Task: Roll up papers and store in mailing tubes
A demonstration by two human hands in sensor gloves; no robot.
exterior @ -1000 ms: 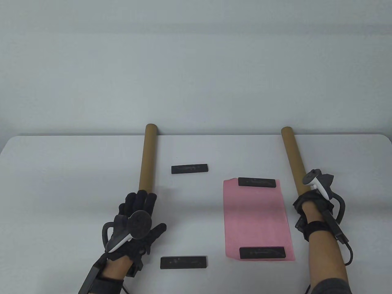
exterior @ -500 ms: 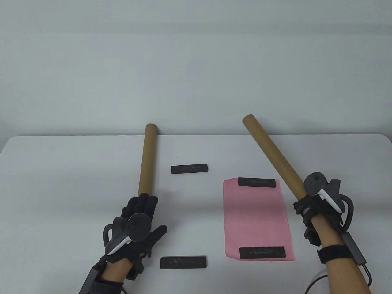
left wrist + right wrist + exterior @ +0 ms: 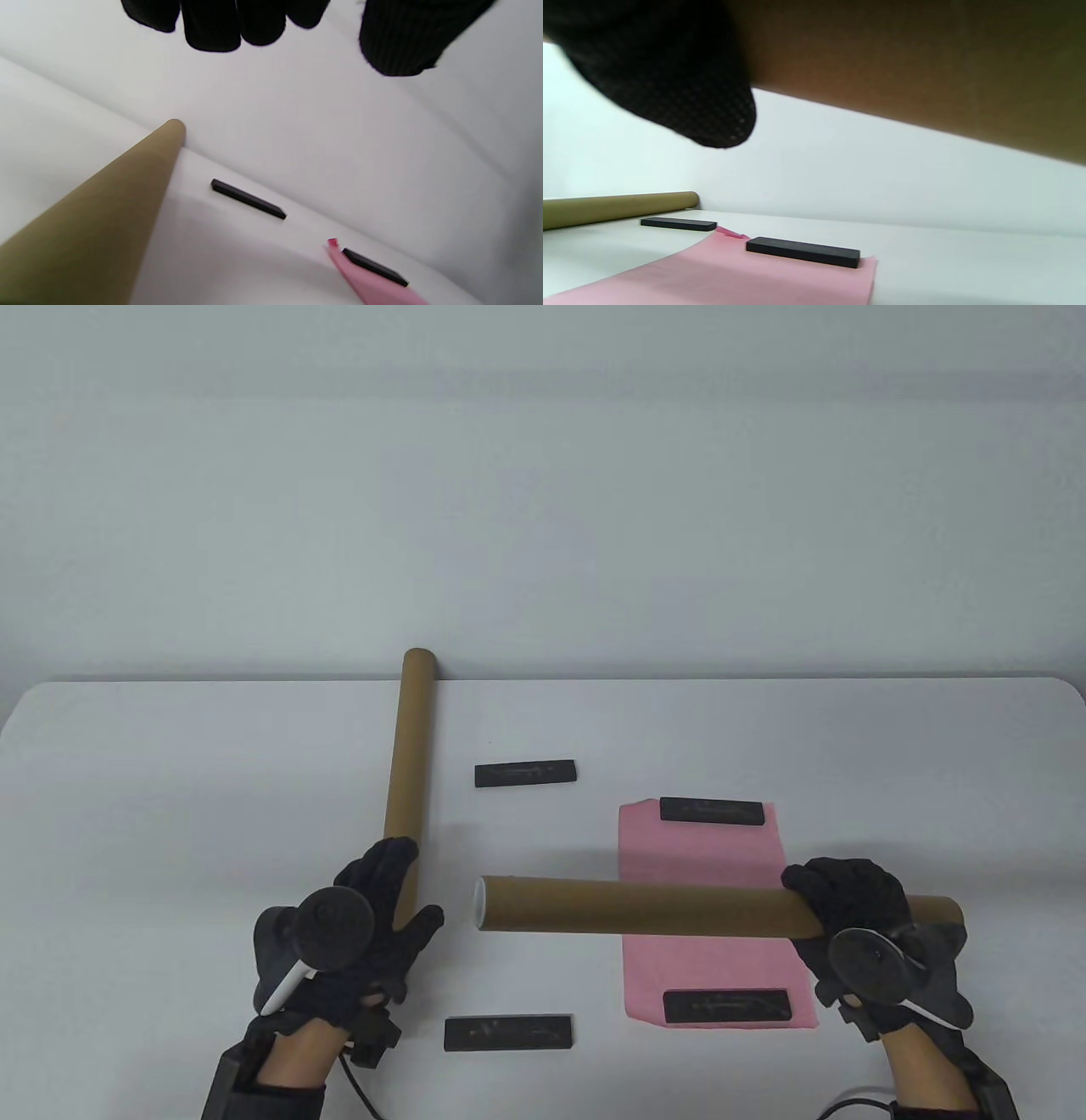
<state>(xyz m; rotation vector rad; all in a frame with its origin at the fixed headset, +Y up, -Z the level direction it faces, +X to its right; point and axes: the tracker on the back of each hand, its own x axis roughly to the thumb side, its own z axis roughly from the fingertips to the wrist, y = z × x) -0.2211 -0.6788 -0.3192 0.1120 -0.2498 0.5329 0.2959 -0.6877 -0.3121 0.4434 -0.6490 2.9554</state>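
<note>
Two brown mailing tubes are in view. The left tube lies on the white table, pointing away from me. My left hand hovers over its near end, fingers loosely bent and thumb to the right, not closed round it. My right hand grips the right tube near its right end. That tube hangs crosswise above the pink paper, its white-capped end pointing left. The paper lies flat under two black bar weights, one far and one near.
Two more black bar weights lie on the bare table, one at the middle and one near the front edge. The table's far edge meets a plain pale wall, and the left tube's far end overhangs that edge.
My right hand lifted the right tube and swung it from pointing away to lying crosswise over the pink paper. My left hand drew slightly back and left along the left tube's near end.
</note>
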